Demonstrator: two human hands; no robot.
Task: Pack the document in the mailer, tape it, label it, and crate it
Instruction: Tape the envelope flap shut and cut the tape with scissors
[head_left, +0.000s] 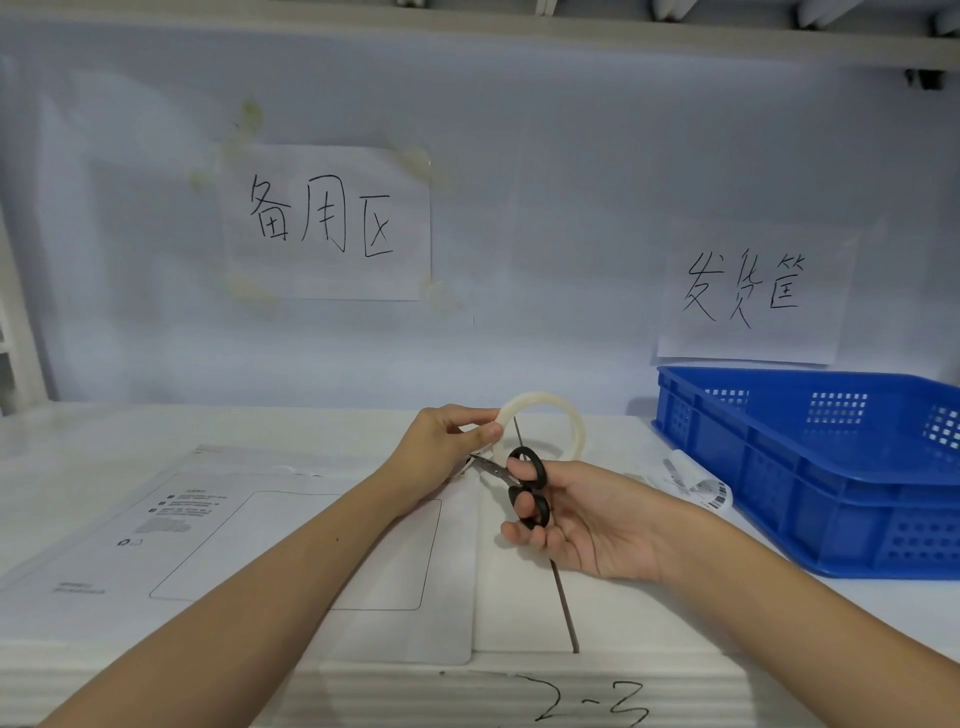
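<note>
A: What has the left hand (441, 447) got?
B: Its grip is closed on the tape (545, 421), a pale ring held upright above the table (104, 457), thumb and fingers pinching the ring's left edge

A: And the right hand (587, 525)?
B: Closed on the scissors (519, 480), fingers through the black loops, palm turned up. The blades point left toward the left hand and look slightly parted just below the ring, though how far is hard to tell

A: Is there a strip of tape between the blades?
B: Cannot tell; the spot is small and partly hidden by the left fingers

A: Where is the mailer (208, 540)?
B: Flat on the table under the left forearm, printed side up, with a rounded outline box and small text near its left end. Both hands hover over its far right corner

A: Anything else nearby?
B: A curled label (701, 480) with a barcode lies on the table just right of the right hand, beside a blue crate (810, 467) at the right edge. Two handwritten signs (327, 223) hang on the wall behind, one above the crate. "2-3" is written on the table's near edge
</note>
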